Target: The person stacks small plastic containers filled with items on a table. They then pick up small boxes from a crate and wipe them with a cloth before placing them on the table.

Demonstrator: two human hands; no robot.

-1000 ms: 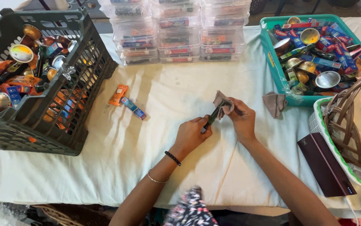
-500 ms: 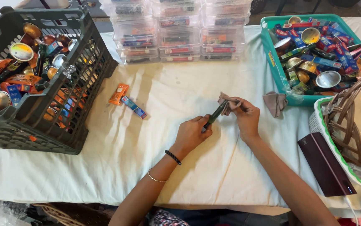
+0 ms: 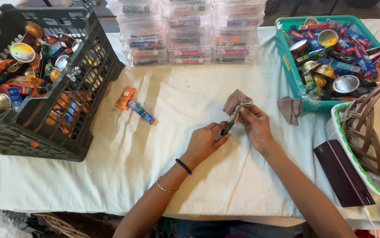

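My left hand point(image 3: 205, 141) grips the lower end of a small dark tube point(image 3: 228, 126) with a green band. My right hand point(image 3: 255, 125) presses a brownish cloth point(image 3: 236, 101) around the tube's upper end. Both hands hover just above the white tablecloth point(image 3: 168, 145) near the table's middle. The tube's top is hidden inside the cloth.
A dark crate point(image 3: 62, 110) full of small bowls and packets stands at left. An orange packet point(image 3: 125, 98) and a blue packet point(image 3: 141, 111) lie beside it. Clear stacked boxes point(image 3: 190, 37) sit at the back. At right are a teal bin point(image 3: 289, 66), a second cloth point(image 3: 290, 108), a wicker basket point(image 3: 368, 132) and a dark power bank point(image 3: 342, 173).
The hands have stayed in place while the cloth and tube turned slightly. The cloth now bunches higher over the tube's top.
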